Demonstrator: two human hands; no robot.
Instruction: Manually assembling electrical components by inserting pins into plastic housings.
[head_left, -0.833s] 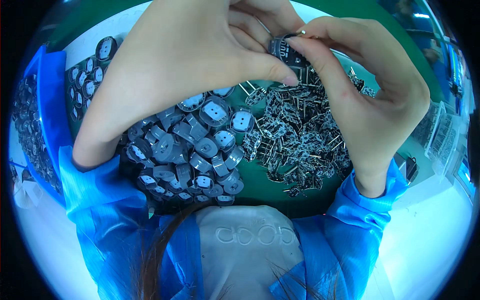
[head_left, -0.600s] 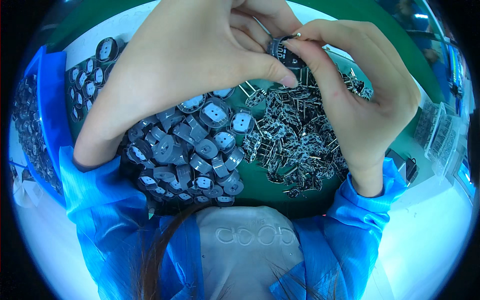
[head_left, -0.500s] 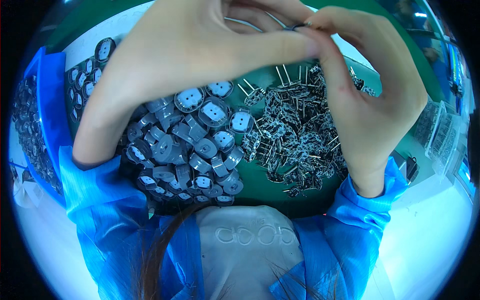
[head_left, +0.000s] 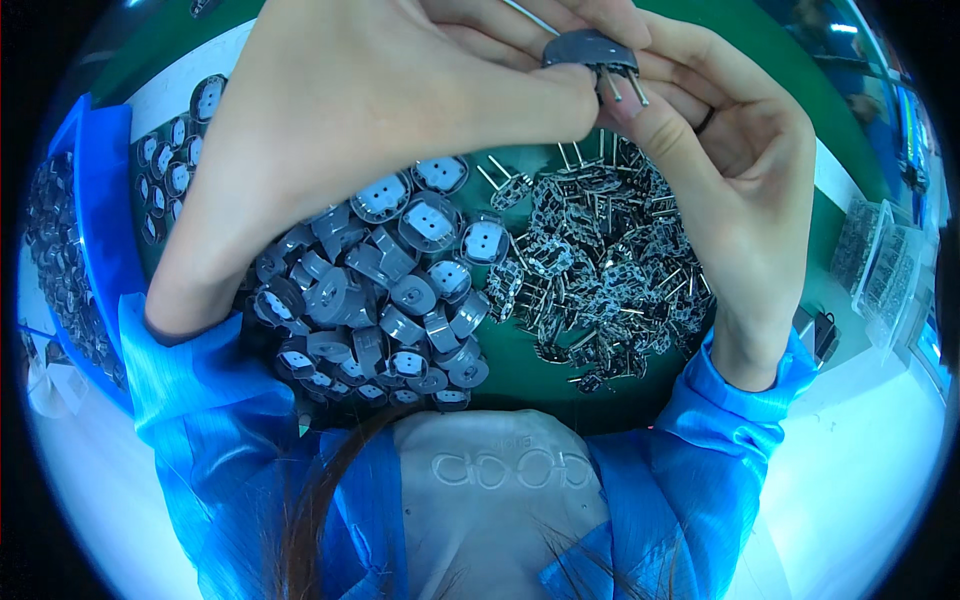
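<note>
High in the head view, both hands meet on a grey rounded plug housing (head_left: 588, 47). A pin insert with two metal pins (head_left: 641, 93) juts from its underside, pins pointing down. My left hand (head_left: 400, 110) is closed on the housing, thumb below and fingers curled over it. The thumb of my right hand (head_left: 745, 170) presses by the pins, its fingers bent behind the part. Below the left hand lies a heap of grey plug housings (head_left: 400, 295), some showing white two-holed faces. Under the right hand is a pile of black two-pin inserts (head_left: 600, 260).
At the left stands a blue bin (head_left: 108, 220) full of grey parts. Beside it, white-faced housings (head_left: 178, 178) sit in rows. Clear plastic boxes (head_left: 880, 260) of small parts stand at the right, near a small black object (head_left: 823, 338). The mat (head_left: 510, 370) is green.
The right hand has turned and shifted slightly left and down, its fingers less pinched. The grey housing with its two pins, mostly hidden before, now shows between both hands.
</note>
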